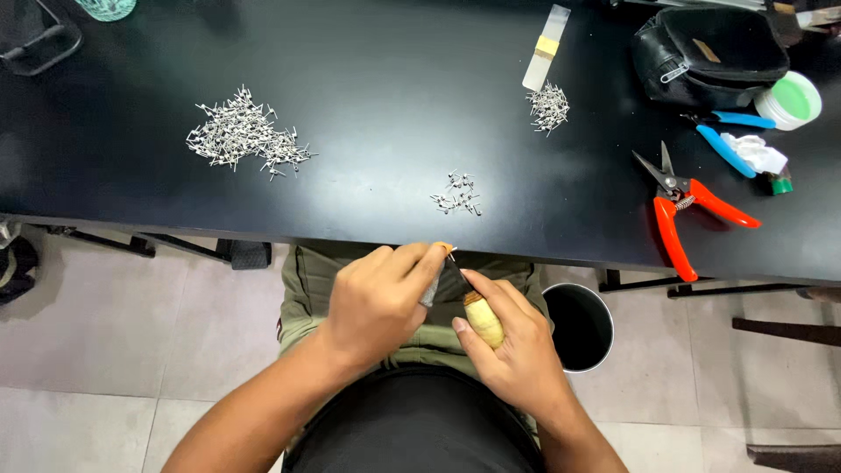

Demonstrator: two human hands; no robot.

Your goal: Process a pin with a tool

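Fingers (412, 263) of the left hand (377, 302) pinched a small metal piece (431, 289) against the wooden-handled tool (480, 317) clamped in the right hand (517, 350), steadying both.

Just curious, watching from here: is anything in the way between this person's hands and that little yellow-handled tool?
Nothing visible. The right hand already grips the yellow-handled tool, and the left hand pinches a small piece at its tip.

both hands meet at the lap — left hand (378, 302) pinching (right hand (512, 346) gripping).
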